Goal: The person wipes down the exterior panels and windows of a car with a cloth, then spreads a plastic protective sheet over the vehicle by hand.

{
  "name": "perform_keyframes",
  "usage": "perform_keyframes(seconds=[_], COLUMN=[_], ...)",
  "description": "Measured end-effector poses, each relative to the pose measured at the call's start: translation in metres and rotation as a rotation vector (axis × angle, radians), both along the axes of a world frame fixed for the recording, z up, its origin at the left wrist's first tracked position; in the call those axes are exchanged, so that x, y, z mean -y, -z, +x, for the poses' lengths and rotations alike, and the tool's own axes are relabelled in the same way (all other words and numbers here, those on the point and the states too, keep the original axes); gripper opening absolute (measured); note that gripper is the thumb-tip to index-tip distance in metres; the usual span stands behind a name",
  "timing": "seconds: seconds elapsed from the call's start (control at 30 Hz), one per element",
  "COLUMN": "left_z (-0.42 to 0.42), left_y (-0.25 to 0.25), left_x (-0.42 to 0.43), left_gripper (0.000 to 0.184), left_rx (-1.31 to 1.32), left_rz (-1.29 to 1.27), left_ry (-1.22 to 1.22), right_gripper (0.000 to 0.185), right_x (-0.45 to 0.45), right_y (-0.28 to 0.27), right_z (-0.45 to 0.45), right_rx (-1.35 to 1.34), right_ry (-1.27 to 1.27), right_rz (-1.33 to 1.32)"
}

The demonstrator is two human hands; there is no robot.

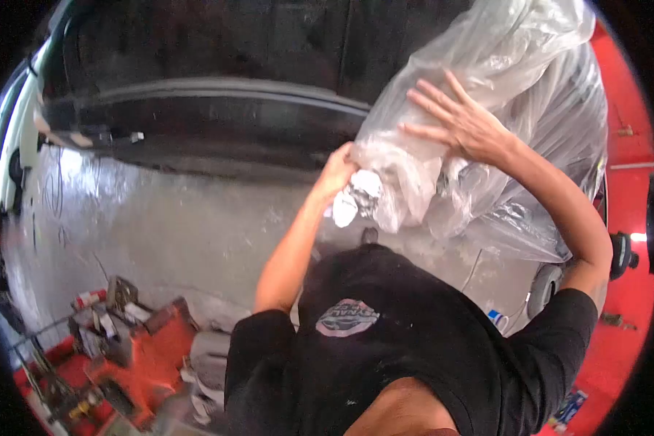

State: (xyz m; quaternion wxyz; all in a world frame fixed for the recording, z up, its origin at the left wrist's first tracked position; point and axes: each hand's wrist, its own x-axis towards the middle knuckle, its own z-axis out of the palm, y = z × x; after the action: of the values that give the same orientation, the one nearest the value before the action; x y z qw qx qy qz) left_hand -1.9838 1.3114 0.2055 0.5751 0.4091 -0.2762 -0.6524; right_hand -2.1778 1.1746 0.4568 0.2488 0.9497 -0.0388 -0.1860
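Observation:
A large sheet of clear plastic [552, 94] lies bunched over the right end of a dark vehicle body [269, 131]. My left hand [336, 173] has its fingers closed on the sheet's gathered near edge, beside the dark panel. Just below those fingers, a crumpled, shiny white patch [367, 183] catches the light; I cannot tell whether it is part of the sheet. My right hand [461, 125] presses on the plastic with its fingers spread. Folds of the sheet hang down between both hands.
Grey concrete floor [174, 225] runs below the vehicle. Orange-red metal equipment [152, 349] and assorted parts stand at the lower left. A red surface [628, 145] borders the right side. Part of a light-coloured vehicle [11, 138] shows at the far left.

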Motion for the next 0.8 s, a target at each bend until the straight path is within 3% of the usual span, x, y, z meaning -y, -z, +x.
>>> perform_keyframes(seconds=[0.03,0.07,0.17,0.23,0.3,0.33,0.37,0.43,0.53,0.6,0.63,0.67,0.73,0.8], left_z=[-0.002,-0.008,-0.045,-0.080,-0.130,-0.146,-0.157,-0.182,-0.201,-0.204,-0.204,-0.217,-0.212,-0.203], left_y=[-0.007,-0.008,-0.032,-0.043,-0.033,-0.036,-0.044,-0.032,0.013,0.008,0.006,0.025,0.021,0.019], left_x=[-0.005,-0.011,-0.039,-0.055,-0.055,-0.049,-0.040,-0.021,-0.002,-0.009,-0.010,-0.016,-0.025,-0.027], left_gripper=[0.044,0.049,0.072,0.089,0.094,0.096,0.098,0.101,0.095,0.092,0.090,0.092,0.095,0.101], left_rx=[0.126,0.265,0.768,0.904,0.848,0.832,0.806,0.772,0.839,0.769,0.738,0.859,0.621,0.481], left_rz=[-0.038,-0.071,-0.065,-0.195,-0.202,-0.044,0.109,0.199,-0.042,0.012,0.034,-0.042,0.126,0.228], left_ry=[-0.032,-0.107,-0.394,-0.481,-0.438,-0.339,-0.240,-0.285,-0.650,-0.559,-0.513,-0.691,-0.705,-0.733], right_gripper=[0.079,0.061,0.044,0.037,0.047,0.052,0.056,0.064,0.069,0.065,0.064,0.062,0.051,0.033], right_x=[0.008,0.016,0.008,0.029,0.034,0.035,0.025,-0.010,-0.031,-0.036,-0.032,-0.027,-0.005,-0.002], right_y=[0.019,0.026,0.034,0.054,0.035,0.021,0.009,-0.010,0.011,0.036,0.054,0.078,0.128,0.132], right_z=[-0.004,-0.007,-0.026,-0.070,-0.066,-0.061,-0.050,-0.026,-0.014,0.011,0.013,0.011,-0.007,-0.028], right_rx=[-0.003,0.122,-0.246,-0.122,-0.343,-0.466,-0.453,-0.414,0.017,0.273,0.282,0.294,0.226,0.137], right_ry=[-0.061,-0.187,-0.004,0.019,0.212,0.306,0.332,0.392,-0.098,-0.397,-0.382,-0.361,-0.299,-0.320], right_rz=[-0.115,-0.144,-0.034,0.140,0.187,0.206,0.235,0.283,0.442,0.466,0.392,0.316,0.139,0.098])
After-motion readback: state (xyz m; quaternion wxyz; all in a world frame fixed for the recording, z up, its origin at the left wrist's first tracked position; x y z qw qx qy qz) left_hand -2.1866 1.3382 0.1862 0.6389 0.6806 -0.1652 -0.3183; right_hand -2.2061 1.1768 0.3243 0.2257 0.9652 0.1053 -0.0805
